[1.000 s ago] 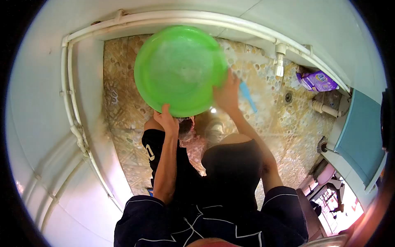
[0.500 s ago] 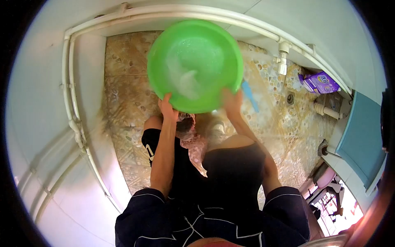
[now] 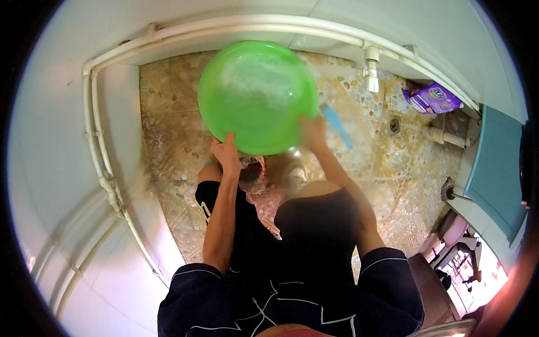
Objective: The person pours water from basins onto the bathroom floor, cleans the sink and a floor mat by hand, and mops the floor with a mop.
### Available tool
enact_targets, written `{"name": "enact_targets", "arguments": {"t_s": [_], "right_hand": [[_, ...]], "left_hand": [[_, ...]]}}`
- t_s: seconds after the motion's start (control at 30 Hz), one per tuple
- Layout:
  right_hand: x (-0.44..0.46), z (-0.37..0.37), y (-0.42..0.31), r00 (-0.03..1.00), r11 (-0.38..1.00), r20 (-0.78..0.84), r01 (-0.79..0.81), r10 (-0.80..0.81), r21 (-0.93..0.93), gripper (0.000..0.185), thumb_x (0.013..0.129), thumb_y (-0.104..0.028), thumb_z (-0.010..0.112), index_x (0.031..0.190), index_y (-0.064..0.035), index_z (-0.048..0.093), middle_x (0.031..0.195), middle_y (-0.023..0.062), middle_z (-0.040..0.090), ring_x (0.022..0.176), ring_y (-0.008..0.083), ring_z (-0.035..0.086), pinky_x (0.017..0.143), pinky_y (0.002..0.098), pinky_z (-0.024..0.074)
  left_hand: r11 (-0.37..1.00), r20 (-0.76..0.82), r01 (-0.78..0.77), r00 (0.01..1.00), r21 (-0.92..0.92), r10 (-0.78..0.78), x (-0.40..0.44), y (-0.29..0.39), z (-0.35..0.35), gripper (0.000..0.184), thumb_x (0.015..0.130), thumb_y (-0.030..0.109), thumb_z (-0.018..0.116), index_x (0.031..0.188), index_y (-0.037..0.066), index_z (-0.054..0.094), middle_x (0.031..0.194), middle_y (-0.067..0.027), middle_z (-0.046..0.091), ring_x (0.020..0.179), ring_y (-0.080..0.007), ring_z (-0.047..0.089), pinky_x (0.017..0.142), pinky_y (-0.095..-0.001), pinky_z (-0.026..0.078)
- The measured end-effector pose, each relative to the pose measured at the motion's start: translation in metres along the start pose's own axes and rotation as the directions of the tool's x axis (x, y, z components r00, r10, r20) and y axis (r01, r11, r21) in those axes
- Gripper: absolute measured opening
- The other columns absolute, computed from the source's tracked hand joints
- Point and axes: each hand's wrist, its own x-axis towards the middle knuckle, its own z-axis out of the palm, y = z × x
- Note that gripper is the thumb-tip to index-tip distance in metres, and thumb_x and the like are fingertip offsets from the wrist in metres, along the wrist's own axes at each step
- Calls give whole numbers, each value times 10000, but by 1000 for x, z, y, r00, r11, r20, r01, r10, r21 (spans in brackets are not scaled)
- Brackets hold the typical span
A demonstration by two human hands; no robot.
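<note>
So rn the green basin (image 3: 258, 104) is over the far part of the floor (image 3: 168, 126), near its far edge, a bit left of the middle. Can't tell if its bottom touches the tiles or not. There's whitish, cloudy stuff inside, mostly toward the far side, w/ a few shiny spots.

L hand (image 3: 226, 154) has the near rim, left of center: thumb over the edge, the other fingers mostly hidden underneath, so it's def holding the basin. R hand (image 3: 313, 133) is up against the rim at the near right, but it's p. blurry, so can't tell how tight its fingers are.

Just right of that hand there's a long blue thing (image 3: 338, 128) on the floor, slanted, too smeary to say what exactly. Further toward the floor's right edge is a round drain (image 3: 394, 124), and up in the far right corner a purple pack (image 3: 435, 100), w/ a white pipe stub (image 3: 447, 137) a bit nearer.

White pipes (image 3: 224, 27) run along the walls past the floor's far & left edges, and a white valve (image 3: 371, 76) hangs off the far run.
</note>
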Motion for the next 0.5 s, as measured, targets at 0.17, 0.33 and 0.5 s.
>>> {"name": "enact_targets", "arguments": {"t_s": [0.17,0.33,0.5], "right_hand": [[18,-28,-40,950,951,-44,-310,309,-6,311,763,-168,625,968,62,577,796,166,629,725,258,601,682,359,463],[31,-32,-15,959,955,-147,-262,241,-142,391,731,-191,660,1017,50,546,866,227,601,797,350,592,704,393,457],[43,-30,-78,897,845,-264,186,-355,-502,297,802,-150,600,1031,25,533,985,212,573,924,353,559,757,382,460]], "left_hand": [[960,76,152,982,237,-175,5,-40,-17,198,846,85,562,1009,-25,533,890,-63,550,720,-157,477,607,-360,372],[848,-31,278,955,452,-296,13,-34,-16,314,873,145,562,1130,-29,513,1042,-118,547,937,-268,533,765,-424,452],[914,287,-260,943,310,171,15,-3,13,315,884,128,518,1146,-45,487,1027,-135,568,873,-198,521,776,-337,423]]}}
